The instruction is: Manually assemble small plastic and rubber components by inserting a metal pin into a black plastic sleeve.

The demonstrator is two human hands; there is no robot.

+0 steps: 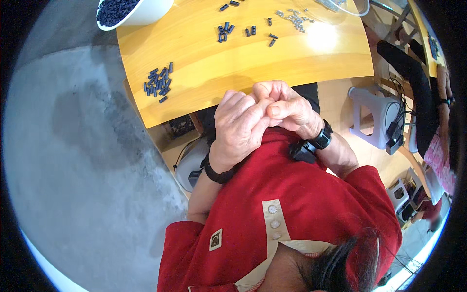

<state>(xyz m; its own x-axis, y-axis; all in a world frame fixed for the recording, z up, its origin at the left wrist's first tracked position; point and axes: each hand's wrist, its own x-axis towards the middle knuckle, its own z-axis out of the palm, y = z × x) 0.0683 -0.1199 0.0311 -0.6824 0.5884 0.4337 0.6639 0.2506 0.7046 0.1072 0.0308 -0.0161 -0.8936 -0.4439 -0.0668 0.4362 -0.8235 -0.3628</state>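
My left hand [240, 125] and my right hand [291, 110] meet just off the near edge of the yellow table [204, 63]. Both have curled fingers, with thumbs and fingertips pressed together. Whatever they pinch is hidden between the fingers. Left of my hands, on the table's left side, lies a heap of small dark blue-black cylindrical parts [159, 82]. A looser group of the same parts [225, 32] sits farther back, with a few single ones [273, 39] to its right. Small silver metal pieces [295, 20] are scattered at the back right.
A white bowl [146, 12] full of dark parts stands at the back left corner. A clear container [357, 7] is at the back right. Right of the table are a white plastic stool [372, 114], hanging cables [400, 109] and another person's dark-clothed leg [411, 73].
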